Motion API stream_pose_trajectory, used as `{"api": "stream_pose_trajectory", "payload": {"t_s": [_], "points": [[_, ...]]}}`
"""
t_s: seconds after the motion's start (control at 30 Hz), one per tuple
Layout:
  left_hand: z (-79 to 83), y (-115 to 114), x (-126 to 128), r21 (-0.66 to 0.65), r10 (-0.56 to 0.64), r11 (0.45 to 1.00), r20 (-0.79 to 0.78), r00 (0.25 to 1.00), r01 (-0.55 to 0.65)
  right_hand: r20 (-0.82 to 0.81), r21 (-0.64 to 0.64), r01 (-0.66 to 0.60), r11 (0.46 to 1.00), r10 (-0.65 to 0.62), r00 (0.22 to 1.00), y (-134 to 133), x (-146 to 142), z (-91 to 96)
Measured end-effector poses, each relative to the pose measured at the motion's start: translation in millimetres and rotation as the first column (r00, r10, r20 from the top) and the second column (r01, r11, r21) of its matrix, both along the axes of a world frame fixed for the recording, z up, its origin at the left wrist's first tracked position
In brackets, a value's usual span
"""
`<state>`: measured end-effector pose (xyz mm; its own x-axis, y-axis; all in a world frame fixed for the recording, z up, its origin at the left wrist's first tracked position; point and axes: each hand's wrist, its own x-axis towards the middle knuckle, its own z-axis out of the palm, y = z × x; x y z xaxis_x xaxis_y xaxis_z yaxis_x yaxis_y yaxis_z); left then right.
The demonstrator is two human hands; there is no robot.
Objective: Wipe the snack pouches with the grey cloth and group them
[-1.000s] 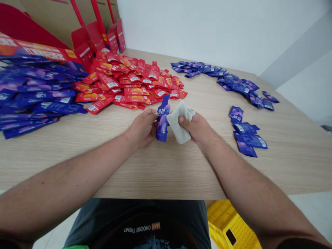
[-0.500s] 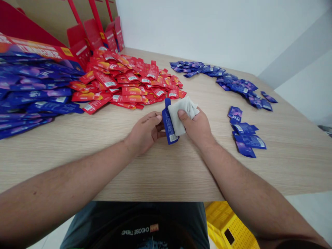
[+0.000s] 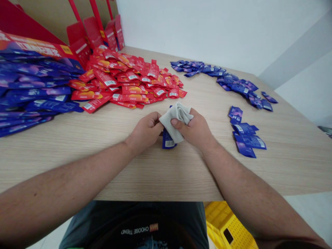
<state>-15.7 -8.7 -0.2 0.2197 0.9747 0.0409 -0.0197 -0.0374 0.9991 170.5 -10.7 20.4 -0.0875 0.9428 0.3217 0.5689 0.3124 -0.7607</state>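
My right hand grips a folded, light grey cloth, thumb on top. The cloth lies against the front of a blue sachet and covers most of it; the sachet's lower end with a barcode shows below. My left hand is closed at the sachet's left edge, thumb and forefinger pinching it near the cloth's corner. Both hands are above the wooden table, close to its front edge.
Red sachets lie heaped at the back left, next to a large stack of blue sachets and red cartons. More blue sachets line the back right. Several blue sachets lie nearer on the right. Below the table edge stands a yellow crate.
My right hand has moved the cloth left and slightly down across the sachet, now hiding most of it. My left fingers have closed further, and the sachet stands more upright.
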Motion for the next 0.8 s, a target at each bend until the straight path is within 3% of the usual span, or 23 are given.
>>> {"api": "stream_pose_trajectory", "payload": {"t_s": [0.07,0.2,0.33,0.4,0.57,0.67,0.8], "points": [[2.4,-0.1,-1.6,0.058,-0.009,0.998,-0.072,0.997,0.013,0.006,0.015,0.056,0.998,-0.056,0.998,0.9,2.5,2.5],[9.6,-1.8,-4.5,0.164,-0.012,0.985,-0.207,0.978,0.047,0.014,-0.015,-0.068,0.998,0.068,0.998,3.6,6.1,5.0],[10.1,-1.4,-6.4,0.253,-0.081,0.959,-0.189,0.979,0.129,-0.047,0.042,0.054,0.998,-0.052,0.998,7.7,10.3,5.0],[9.0,-1.3,-6.6,0.283,-0.094,0.947,-0.212,0.973,0.153,-0.062,0.022,0.008,1.000,-0.007,0.998,9.3,12.2,5.3],[7.9,-2.3,-6.5,0.296,-0.144,0.932,-0.219,0.965,0.207,-0.066,0.017,0.024,1.000,-0.023,0.998,9.4,14.2,7.4],[8.1,-3.4,-7.0,0.302,-0.115,0.931,-0.285,0.952,0.203,-0.063,-0.021,-0.039,0.999,0.038,0.997,9.3,14.6,8.1],[9.0,-6.1,-5.8,0.265,-0.160,0.938,-0.242,0.957,0.224,-0.044,-0.009,0.042,0.999,-0.042,0.998,10.1,15.6,9.0]]}}
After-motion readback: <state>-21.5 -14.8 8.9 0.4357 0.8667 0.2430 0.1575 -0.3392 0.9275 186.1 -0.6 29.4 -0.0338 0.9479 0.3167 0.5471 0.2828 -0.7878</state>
